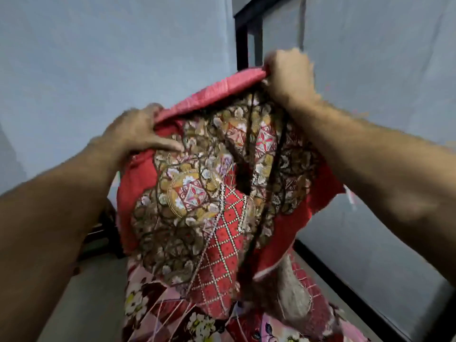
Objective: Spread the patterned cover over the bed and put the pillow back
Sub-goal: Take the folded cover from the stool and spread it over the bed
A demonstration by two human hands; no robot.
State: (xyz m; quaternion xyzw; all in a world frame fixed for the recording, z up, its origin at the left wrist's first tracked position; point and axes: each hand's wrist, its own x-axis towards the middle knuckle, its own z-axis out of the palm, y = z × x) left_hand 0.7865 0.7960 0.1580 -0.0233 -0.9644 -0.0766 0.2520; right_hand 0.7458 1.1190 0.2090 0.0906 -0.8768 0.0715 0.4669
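Patterned cover (209, 193) hangs bunched in front of us, its long axis running from our hands down to the floral bed sheet (197, 322) below. Our left hand (138, 132) and right hand (288, 72) each clutch its red top edge, the right one higher.

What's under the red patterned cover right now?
Below the raised cover, a pink floral sheet shows. Whatever else lies beneath is hidden by the hanging fabric; no pillow is in view.

Looks like a home bedroom: flowered bed (138, 299) low down, plain grey walls (98, 58), a dark frame (240, 45) set between them.
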